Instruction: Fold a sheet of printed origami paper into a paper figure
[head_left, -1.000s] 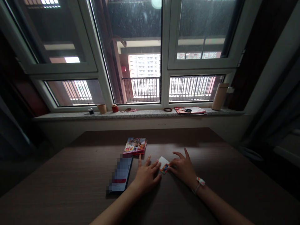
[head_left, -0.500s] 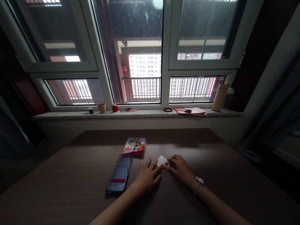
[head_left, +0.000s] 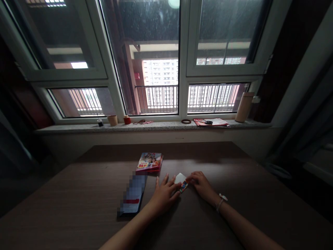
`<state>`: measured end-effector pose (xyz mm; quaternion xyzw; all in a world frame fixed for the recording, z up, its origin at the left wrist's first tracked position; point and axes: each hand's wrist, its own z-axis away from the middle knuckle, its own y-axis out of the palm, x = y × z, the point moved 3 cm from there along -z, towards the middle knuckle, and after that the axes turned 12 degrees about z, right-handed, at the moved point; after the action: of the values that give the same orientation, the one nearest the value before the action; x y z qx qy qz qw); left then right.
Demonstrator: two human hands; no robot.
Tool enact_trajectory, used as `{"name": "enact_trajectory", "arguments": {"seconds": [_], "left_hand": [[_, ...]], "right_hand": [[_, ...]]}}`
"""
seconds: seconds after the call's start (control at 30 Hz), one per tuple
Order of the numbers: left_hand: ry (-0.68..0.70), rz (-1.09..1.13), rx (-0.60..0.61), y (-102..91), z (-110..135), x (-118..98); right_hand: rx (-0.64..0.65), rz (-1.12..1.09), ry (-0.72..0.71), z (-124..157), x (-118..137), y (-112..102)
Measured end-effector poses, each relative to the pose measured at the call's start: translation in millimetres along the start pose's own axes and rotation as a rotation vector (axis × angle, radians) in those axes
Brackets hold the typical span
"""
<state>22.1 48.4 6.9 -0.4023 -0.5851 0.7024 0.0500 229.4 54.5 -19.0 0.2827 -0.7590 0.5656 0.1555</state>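
Note:
A small piece of paper (head_left: 180, 178), plain white on one face and printed in bright colours on the other, lies on the table between my hands. A strip along its right side is folded over, and the colourful print shows there. My left hand (head_left: 164, 195) has its fingers spread, with fingertips resting on the paper's left and lower part. At the folded right edge, my right hand (head_left: 203, 187) has its thumb and fingers closed together on the paper. A bracelet (head_left: 221, 202) circles the right wrist. The fingers cover parts of the paper's edges.
A phone (head_left: 132, 196) with a lit, partly blurred screen lies left of my left hand on the brown table (head_left: 78, 194). Behind it sits a stack of printed leaflets (head_left: 149, 162). The windowsill holds a cup (head_left: 112, 120), scissors (head_left: 208, 122) on papers, and a bottle (head_left: 244, 107).
The colourful strip now looks narrower and flatter along the paper's right side. My right hand has shifted very slightly, while my left hand stays nearly in place.

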Motion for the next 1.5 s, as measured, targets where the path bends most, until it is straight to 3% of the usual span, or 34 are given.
{"name": "enact_trajectory", "arguments": {"seconds": [0.4, 1.0, 1.5], "left_hand": [[-0.011, 0.125, -0.225, -1.8, -4.0, 1.8], [-0.053, 0.225, -0.249, -5.1, -4.9, -3.5], [-0.063, 0.198, -0.264, -5.2, -5.3, -6.6]], "right_hand": [[-0.003, 0.053, 0.003, 1.6, 12.3, -3.3], [-0.034, 0.229, 0.11, -1.0, 20.0, 2.5], [-0.062, 0.316, 0.087, 0.7, 31.2, 2.0]]}}
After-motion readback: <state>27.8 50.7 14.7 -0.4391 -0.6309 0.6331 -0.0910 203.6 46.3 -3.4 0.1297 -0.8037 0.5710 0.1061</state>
